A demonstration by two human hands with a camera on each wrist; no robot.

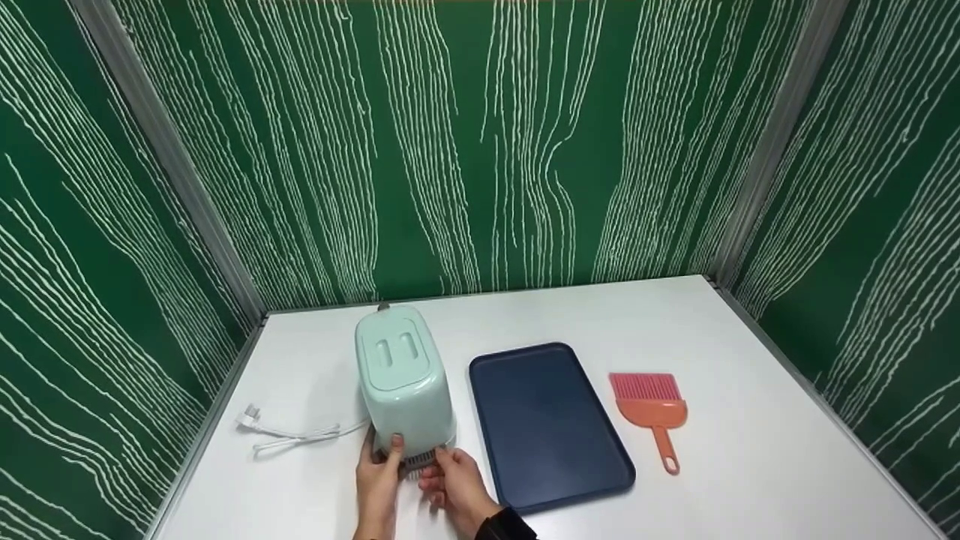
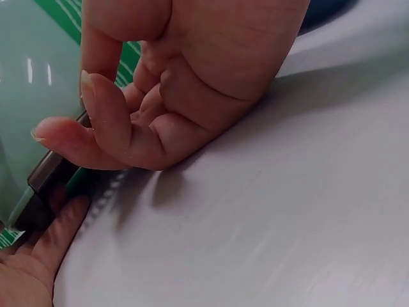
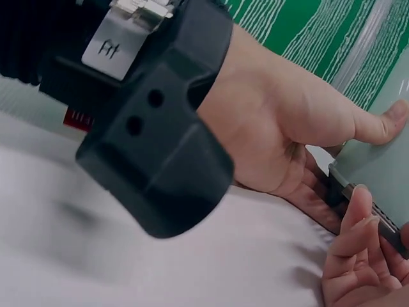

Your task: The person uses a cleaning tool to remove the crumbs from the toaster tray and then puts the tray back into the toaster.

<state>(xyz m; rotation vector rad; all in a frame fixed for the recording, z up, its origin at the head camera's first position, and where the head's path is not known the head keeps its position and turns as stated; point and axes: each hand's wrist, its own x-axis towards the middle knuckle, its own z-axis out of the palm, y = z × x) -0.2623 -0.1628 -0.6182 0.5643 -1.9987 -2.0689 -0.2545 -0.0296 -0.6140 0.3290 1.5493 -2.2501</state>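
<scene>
A mint-green toaster (image 1: 411, 416) with two slot-shaped recesses on its top cover stands at the left of the table. Its near end is raised off the surface. My left hand (image 1: 377, 487) grips that end, thumb on the green wall and fingers under the base. At the lower near edge, my right hand (image 1: 459, 484) pinches the dark slotted base strip (image 3: 386, 224) between thumb and fingers; its other fingers are curled. The toaster's underside is mostly hidden. From its left side runs a white power cord (image 1: 300, 437) with a plug (image 1: 249, 415).
Right of the toaster lies a navy rectangular tray (image 1: 553, 427). Farther right is a small orange-handled brush (image 1: 652, 412) with pink bristles. Green panels (image 1: 525, 150) with white lines enclose the white table (image 1: 750, 420) at the back and sides.
</scene>
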